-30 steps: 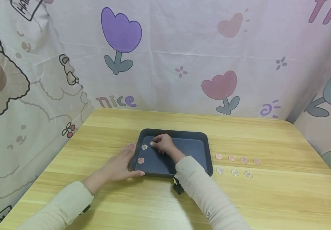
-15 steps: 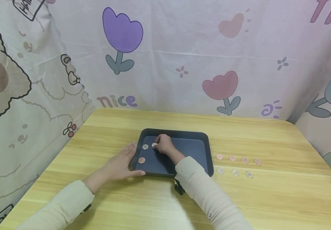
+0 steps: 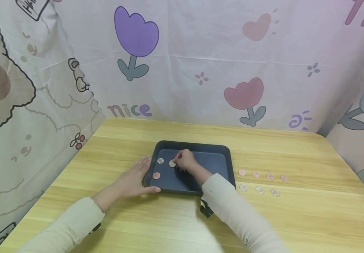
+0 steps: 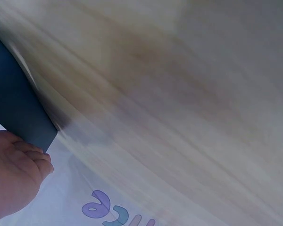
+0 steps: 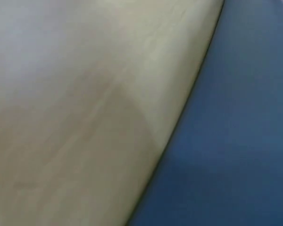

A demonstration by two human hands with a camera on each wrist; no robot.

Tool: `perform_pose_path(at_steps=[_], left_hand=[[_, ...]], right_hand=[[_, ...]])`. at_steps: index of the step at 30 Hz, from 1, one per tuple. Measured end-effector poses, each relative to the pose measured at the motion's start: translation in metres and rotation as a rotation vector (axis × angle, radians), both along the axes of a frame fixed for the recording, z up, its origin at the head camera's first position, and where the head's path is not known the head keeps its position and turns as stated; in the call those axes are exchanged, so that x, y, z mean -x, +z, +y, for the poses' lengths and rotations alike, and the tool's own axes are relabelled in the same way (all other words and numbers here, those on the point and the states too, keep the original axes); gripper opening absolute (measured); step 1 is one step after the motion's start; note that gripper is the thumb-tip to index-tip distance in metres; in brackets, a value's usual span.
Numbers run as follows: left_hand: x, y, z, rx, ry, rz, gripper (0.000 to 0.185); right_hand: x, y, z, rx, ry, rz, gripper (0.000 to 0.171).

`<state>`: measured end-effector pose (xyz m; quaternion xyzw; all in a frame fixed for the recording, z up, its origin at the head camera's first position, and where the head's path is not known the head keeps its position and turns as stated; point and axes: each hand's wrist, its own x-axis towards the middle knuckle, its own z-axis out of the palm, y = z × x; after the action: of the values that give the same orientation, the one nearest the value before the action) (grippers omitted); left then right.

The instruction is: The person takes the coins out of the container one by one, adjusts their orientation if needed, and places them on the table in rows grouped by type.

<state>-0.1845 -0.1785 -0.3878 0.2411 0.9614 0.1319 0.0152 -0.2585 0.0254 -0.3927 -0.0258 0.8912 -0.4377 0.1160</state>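
A dark blue tray (image 3: 230,165) lies on the wooden table (image 3: 296,218). In its left part lie two silver coins (image 3: 160,161) (image 3: 172,163) and a copper coin (image 3: 156,175). My right hand (image 3: 184,160) is inside the tray, fingers curled, with their tips on the right edge of the second silver coin. My left hand (image 3: 132,179) rests flat on the table against the tray's left edge, thumb along its front rim. The left wrist view shows the tray's corner (image 4: 14,103) beside that hand (image 4: 12,181). The right wrist view is a blur of tray (image 5: 236,141).
To the right of the tray, a row of several copper coins (image 3: 256,174) lies on the table, with three silver coins (image 3: 259,190) in a row in front. Printed cloth walls (image 3: 201,63) close in the table at the back, left and right.
My right hand has carried the silver coin a little rightward and down onto the tray floor, and the hand has shifted right. The left hand has stayed put.
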Motion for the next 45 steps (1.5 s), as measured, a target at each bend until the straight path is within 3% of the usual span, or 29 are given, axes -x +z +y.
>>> perform_pose_path(at_steps=[15, 24, 45], left_hand=[[0.0, 0.0, 0.001, 0.004, 0.004, -0.003, 0.113], [0.0, -0.002, 0.0, 0.006, -0.004, 0.016, 0.113], [0.0, 0.0, 0.001, -0.006, -0.002, 0.007, 0.111]], right_hand=[[-0.023, 0.017, 0.03, 0.257, -0.054, -0.059, 0.017], [-0.035, 0.029, 0.055, 0.271, -0.091, -0.057, 0.015], [-0.051, 0.036, 0.128, 0.273, -0.109, -0.044, 0.013]])
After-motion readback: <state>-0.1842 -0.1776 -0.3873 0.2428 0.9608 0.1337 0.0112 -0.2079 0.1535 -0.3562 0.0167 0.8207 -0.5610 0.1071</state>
